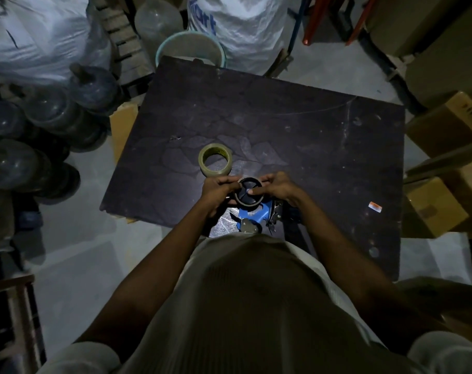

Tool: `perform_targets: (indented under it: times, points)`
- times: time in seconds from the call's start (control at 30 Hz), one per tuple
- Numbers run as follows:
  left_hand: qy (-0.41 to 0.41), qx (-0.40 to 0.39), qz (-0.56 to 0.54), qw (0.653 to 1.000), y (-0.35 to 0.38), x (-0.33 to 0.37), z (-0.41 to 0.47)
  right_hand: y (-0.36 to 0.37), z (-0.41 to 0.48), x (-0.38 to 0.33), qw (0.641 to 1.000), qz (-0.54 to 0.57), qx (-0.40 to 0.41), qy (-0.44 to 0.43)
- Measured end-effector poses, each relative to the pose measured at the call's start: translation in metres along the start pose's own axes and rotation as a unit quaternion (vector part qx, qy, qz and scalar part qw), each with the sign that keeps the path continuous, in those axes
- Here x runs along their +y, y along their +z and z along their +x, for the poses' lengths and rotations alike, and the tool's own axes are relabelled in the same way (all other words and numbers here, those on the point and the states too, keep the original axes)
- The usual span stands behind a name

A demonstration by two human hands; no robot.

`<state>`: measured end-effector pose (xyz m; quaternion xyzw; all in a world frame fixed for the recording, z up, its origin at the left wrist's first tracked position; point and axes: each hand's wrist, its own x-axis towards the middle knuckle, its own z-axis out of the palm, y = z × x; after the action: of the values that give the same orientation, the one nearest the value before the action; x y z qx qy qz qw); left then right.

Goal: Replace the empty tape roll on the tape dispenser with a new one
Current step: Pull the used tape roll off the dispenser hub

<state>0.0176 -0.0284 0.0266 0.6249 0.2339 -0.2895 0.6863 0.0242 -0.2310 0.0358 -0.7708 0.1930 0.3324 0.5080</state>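
Your left hand (pixel 219 194) curls around the left side of the black round plastic spool hub (pixel 249 192) of the blue hand-held tape dispenser (pixel 253 215), its fingertips pinching the rim. Your right hand (pixel 276 188) closes on the hub's right side, thumb pressed on the hub's face near its centre. Both hands are therefore gripping the same part, close together, above the near edge of the dark, scuffed board tabletop (pixel 310 136).

A thin brownish band shows under the hub's near rim; it is likely the spent cardboard core, though the dim light makes that uncertain. By that reading, you are at the start: the old core has not come off, and everything after it is still to do, namely seating the new roll, threading the tape and checking it feeds.

The new roll of clear packing tape (pixel 215 163) lies flat on the tabletop just beyond your hands, slightly to the left, near your left fingers but untouched. Farther right, well apart, a small orange-and-white scrap (pixel 375 207) rests on the board. Cardboard boxes (pixel 445 201) crowd the right side.
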Motion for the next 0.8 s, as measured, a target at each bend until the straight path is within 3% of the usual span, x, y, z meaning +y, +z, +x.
perform_targets:
  times: [0.8]
  points:
    - [-0.002,0.042,0.024,0.999,-0.002,0.008,-0.002,0.015,0.0,-0.004,0.994,0.007,0.101,0.029]
